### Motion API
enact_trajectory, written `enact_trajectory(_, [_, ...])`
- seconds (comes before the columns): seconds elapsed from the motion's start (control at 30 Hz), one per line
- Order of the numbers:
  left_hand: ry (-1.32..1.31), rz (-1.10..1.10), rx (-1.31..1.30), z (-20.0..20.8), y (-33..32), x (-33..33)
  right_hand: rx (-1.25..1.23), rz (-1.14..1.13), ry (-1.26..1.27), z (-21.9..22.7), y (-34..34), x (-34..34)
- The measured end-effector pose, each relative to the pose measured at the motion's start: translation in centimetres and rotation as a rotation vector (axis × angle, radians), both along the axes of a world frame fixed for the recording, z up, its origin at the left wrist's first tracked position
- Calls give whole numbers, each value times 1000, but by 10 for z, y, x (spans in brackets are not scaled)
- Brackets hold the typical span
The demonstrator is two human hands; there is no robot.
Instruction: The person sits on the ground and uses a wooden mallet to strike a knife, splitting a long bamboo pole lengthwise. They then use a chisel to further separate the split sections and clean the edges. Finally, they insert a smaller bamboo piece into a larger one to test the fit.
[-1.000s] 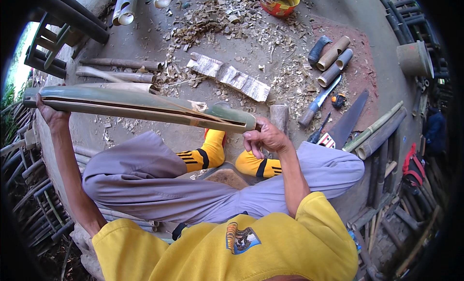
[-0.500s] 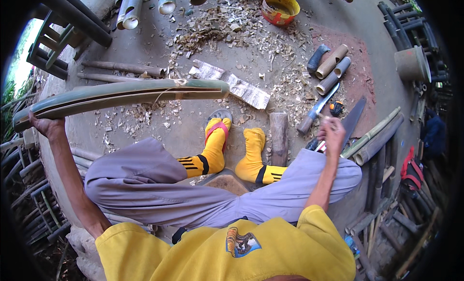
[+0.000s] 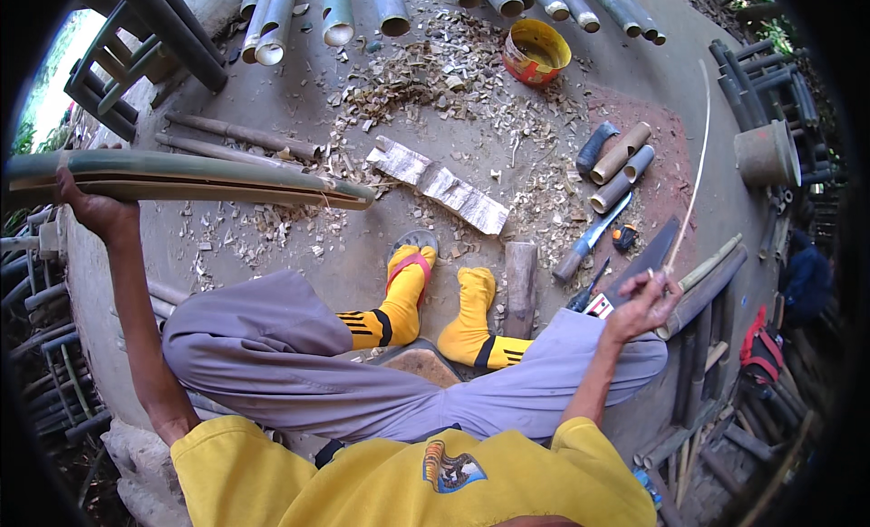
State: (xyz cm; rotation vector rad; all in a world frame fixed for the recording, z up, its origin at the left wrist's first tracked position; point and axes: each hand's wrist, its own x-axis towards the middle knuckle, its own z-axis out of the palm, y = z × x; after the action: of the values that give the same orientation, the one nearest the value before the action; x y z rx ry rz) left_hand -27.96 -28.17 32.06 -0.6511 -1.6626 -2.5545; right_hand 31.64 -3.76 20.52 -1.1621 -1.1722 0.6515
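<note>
My left hand (image 3: 100, 208) is closed around a long green bamboo pole (image 3: 227, 177) with a lengthwise split, raised above the floor at the left. Its left end runs toward the picture's edge. At the right, above my knee, my right hand (image 3: 642, 308) pinches a thin pale bamboo strip (image 3: 698, 174) that stands up and curves away from me. Close to that hand lie a saw (image 3: 645, 262), a knife (image 3: 591, 242) with a wooden handle and a black tape measure (image 3: 623, 238). A short wooden block (image 3: 520, 287) lies beside my right foot.
A rough whitish board (image 3: 439, 184) lies ahead of my feet among wood chips (image 3: 408, 74). Beyond are a yellow and red tub (image 3: 536, 54) and several bamboo poles (image 3: 337, 15). Short bamboo tubes (image 3: 622, 154) rest right of centre; a grey bucket (image 3: 767, 154) stands farther right.
The bamboo pole has shifted left with my left hand and its right end has dropped lower. My right hand has moved right, and the thin strip now shows upright in it.
</note>
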Motion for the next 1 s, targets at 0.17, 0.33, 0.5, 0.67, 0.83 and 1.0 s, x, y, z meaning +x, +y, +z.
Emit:
enact_trajectory(0.17, [108,-41,-11,-4,49,37,536,468,-397,49,110,-138])
enact_trajectory(0.33, [98,-385,-8,21,79,112,260,608,-204,119,107,-244])
enact_trajectory(0.5, [177,-692,-33,24,86,137,-112,695,-654,23,63,-199])
enact_trajectory(0.67, [221,-1028,46,25,92,142,-578,824,-728,-95,-2,-148])
enact_trajectory(0.83, [298,-1007,9,24,106,148,-1150,1037,100,-108,-88,-217])
enact_trajectory(1.0, [318,-924,-57,26,121,155,-1296,1176,535,-113,-83,-263])
